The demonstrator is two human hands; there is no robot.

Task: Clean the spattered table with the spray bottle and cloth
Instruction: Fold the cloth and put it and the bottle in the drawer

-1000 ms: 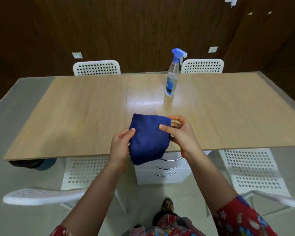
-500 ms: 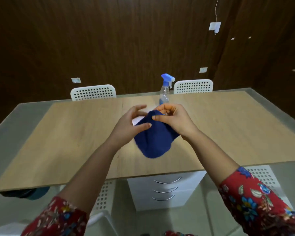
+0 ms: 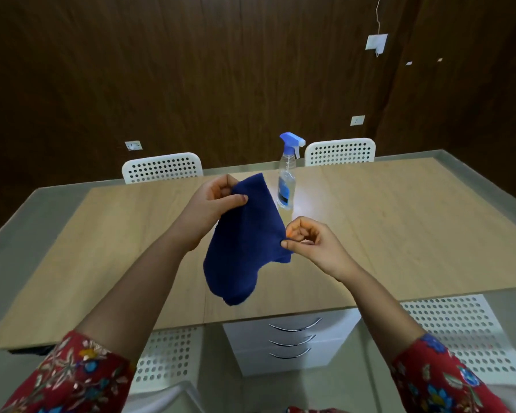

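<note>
Dark blue terry cloth point(image 3: 245, 239), pinched at top by left hand point(image 3: 212, 204), at side edge by right hand point(image 3: 310, 242); clear blue-triggered spray bottle point(image 3: 287, 180) upright just beyond, nearer the right hand

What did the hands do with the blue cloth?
The hands drew apart: the left hand grips the top of the cloth, the right hand pinches its side edge lower down, so the folded cloth hangs opened out. The spray bottle stayed standing on the table, untouched.
</note>
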